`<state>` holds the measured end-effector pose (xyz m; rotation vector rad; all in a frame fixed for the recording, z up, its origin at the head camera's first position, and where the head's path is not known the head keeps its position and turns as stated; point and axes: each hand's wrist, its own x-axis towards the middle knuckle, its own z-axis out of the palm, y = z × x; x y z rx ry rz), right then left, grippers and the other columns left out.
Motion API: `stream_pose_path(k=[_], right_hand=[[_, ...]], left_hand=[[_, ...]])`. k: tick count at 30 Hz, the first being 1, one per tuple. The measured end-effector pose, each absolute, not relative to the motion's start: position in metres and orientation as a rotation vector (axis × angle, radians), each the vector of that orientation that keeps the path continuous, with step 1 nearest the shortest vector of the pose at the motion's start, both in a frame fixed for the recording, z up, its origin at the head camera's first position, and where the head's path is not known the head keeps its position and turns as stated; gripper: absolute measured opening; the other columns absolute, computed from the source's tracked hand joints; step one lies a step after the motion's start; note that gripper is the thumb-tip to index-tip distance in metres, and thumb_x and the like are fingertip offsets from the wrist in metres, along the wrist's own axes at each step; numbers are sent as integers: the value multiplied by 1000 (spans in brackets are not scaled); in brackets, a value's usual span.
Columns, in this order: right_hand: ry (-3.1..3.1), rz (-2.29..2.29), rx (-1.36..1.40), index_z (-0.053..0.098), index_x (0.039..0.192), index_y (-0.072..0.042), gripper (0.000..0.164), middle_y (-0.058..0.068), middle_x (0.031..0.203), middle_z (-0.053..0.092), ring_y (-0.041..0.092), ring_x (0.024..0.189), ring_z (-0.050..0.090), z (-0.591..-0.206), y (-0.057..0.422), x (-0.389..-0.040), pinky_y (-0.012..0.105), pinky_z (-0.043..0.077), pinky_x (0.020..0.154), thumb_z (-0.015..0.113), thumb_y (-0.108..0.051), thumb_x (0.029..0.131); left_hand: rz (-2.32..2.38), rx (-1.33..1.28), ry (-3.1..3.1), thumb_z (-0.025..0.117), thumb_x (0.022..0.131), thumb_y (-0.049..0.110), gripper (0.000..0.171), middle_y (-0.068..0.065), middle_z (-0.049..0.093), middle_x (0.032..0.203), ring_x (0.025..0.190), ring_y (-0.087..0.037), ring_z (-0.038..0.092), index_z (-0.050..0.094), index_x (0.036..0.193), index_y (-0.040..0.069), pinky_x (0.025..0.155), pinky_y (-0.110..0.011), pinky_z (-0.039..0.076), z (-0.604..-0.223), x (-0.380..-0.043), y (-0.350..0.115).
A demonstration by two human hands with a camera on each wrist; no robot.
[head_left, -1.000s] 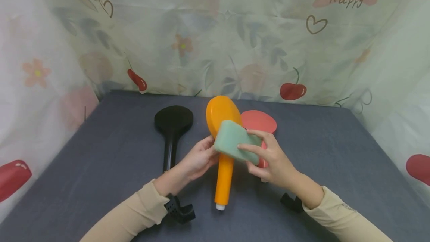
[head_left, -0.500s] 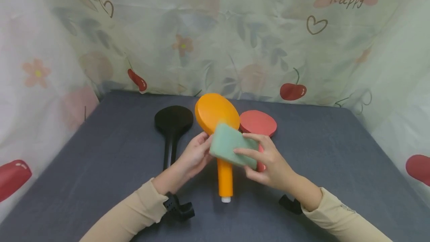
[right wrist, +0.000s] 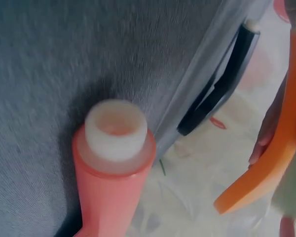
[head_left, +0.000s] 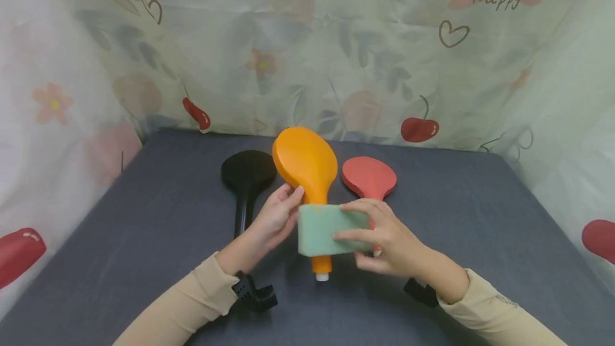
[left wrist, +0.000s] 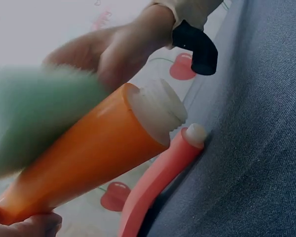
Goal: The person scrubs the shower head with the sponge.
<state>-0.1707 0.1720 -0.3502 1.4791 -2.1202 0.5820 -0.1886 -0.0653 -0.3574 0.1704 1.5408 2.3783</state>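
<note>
In the head view my left hand [head_left: 275,219] holds an orange handheld shower head [head_left: 305,156] by its neck, raised off the table. Its round head points away, and the white threaded end faces me. My right hand [head_left: 393,240] grips a pale green sponge [head_left: 317,231] that lies across the orange handle and hides part of it. The left wrist view shows the sponge [left wrist: 44,108] blurred against the handle [left wrist: 89,153], with the white thread [left wrist: 163,103] bare. Much of the left hand's grip is behind the shower head.
A black shower head [head_left: 247,172] lies on the dark grey cloth [head_left: 158,260] to the left. To the right lies a pink shower head [head_left: 370,175], its handle partly behind the right hand. Patterned curtains [head_left: 307,41] stand behind and at both sides.
The sponge has slid down the handle towards the white end and turned more level. The orange shower head has tilted, its round head shifting left and upward. Black and pink shower heads stay put.
</note>
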Motion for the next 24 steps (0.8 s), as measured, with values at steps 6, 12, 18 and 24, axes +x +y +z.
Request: stream_pose_path(k=[6, 12, 18, 24], right_hand=[[-2154, 619, 1367, 66, 111, -23, 29, 17, 126, 48, 28, 114, 44, -348, 170, -175, 44, 40, 87, 51, -31, 88], [-2048, 576, 1610, 66, 111, -26, 31, 15, 126, 51, 25, 113, 46, -350, 170, -165, 38, 40, 90, 52, -25, 84], [-2011, 552, 1647, 67, 108, -28, 32, 13, 124, 53, 25, 112, 46, -350, 175, -162, 38, 39, 89, 51, -22, 81], [-2152, 604, 1461, 68, 107, -25, 27, 15, 126, 50, 26, 114, 44, -352, 178, -173, 40, 41, 87, 52, -29, 86]], left_hand=[[2361, 200, 1562, 32, 103, 17, 40, -3, 45, 126, 109, -12, 46, 29, 140, 5, 100, -27, 40, -357, -190, -64], [2419, 132, 1490, 36, 102, 19, 38, -6, 45, 134, 117, -17, 47, 33, 139, 9, 112, -39, 34, -353, -188, -67], [2434, 164, 1435, 39, 101, 17, 41, -8, 44, 138, 119, -17, 49, 33, 141, 9, 109, -37, 36, -351, -188, -68], [2426, 95, 1488, 44, 99, 17, 40, 2, 58, 113, 97, -8, 58, 36, 137, 7, 93, -24, 51, -351, -187, -67]])
